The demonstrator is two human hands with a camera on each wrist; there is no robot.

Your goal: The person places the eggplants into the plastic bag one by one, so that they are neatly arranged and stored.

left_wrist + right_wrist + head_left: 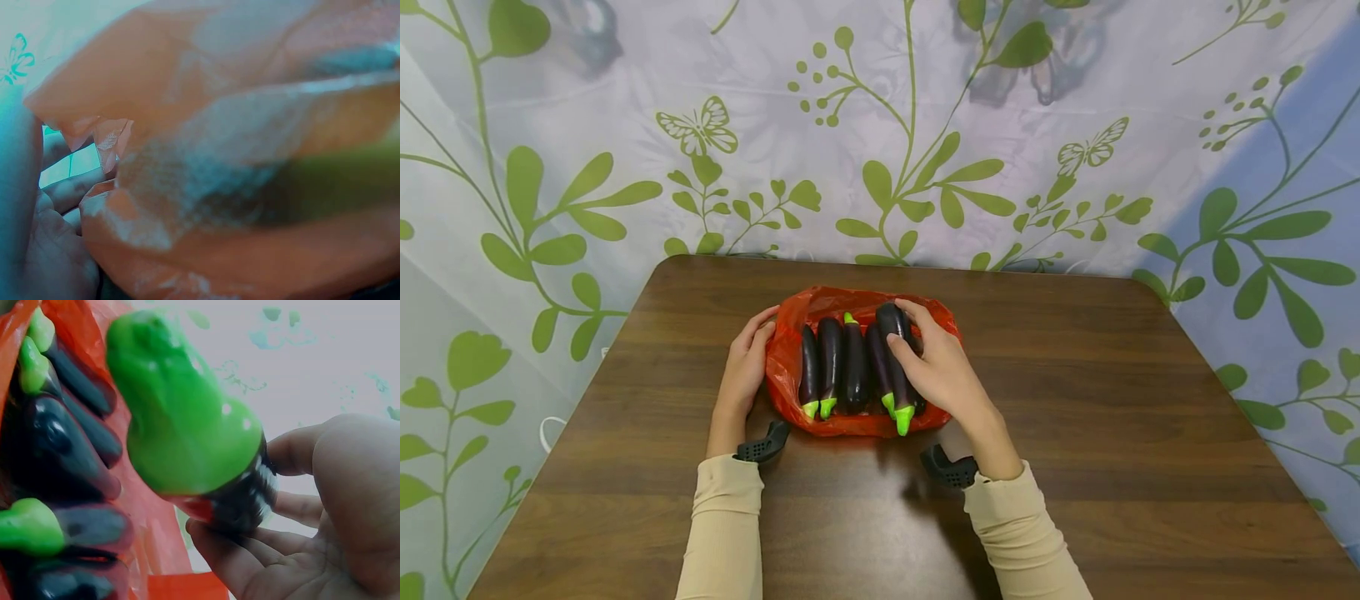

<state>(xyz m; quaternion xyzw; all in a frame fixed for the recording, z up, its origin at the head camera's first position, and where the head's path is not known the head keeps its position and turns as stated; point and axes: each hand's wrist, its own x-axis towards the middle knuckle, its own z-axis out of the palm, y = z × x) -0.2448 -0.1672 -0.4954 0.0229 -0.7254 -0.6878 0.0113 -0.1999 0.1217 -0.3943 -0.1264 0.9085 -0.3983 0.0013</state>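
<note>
A red plastic bag [784, 367] lies spread wide at its mouth, with several dark purple eggplants [854, 367] with bright green caps side by side in it. My right hand [942, 367] holds the rightmost eggplant [901, 392] between thumb and fingers, above the others. In the right wrist view that eggplant's green cap [187, 437] points at the camera, and the fingers wrap its dark body. At the bag's left side, my left hand [746, 362] holds the rim; in the left wrist view the bag's film [187, 250] covers part of the fingers.
The bag rests on a brown wooden table [1112, 400], toward its far edge. Behind the table hangs a pale cloth [760, 100] with green leaves and butterflies. Black straps with camera mounts [951, 468] sit at both wrists.
</note>
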